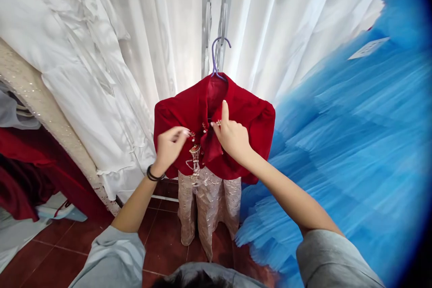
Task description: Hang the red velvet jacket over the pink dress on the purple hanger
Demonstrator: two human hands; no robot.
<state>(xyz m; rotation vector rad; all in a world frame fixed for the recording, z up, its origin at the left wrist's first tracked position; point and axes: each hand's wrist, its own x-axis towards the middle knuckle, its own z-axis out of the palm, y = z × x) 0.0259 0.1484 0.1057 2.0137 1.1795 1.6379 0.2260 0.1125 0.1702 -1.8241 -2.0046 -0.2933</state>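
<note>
A red velvet jacket [253,144] hangs on a purple hanger [215,56], its front partly open below the collar. My left hand [170,146], slightly blurred, has its fingers pinched at a beaded ornament [192,137] on the jacket's left front. Below it dangles a gold and red tasselled ornament [195,153]. My right hand [234,140] grips the other front edge near a small jewelled fastener [218,122], its index finger raised. Another beaded fastener [204,128] shows between the hands. What lies under the right fingers is hidden.
Below the jacket hangs a pale pink patterned garment [209,202]. White dresses [77,63] are at left, a blue tulle gown [351,144] at right. White curtains [263,22] and a metal rail [206,22] stand behind. The floor [165,243] is red tile.
</note>
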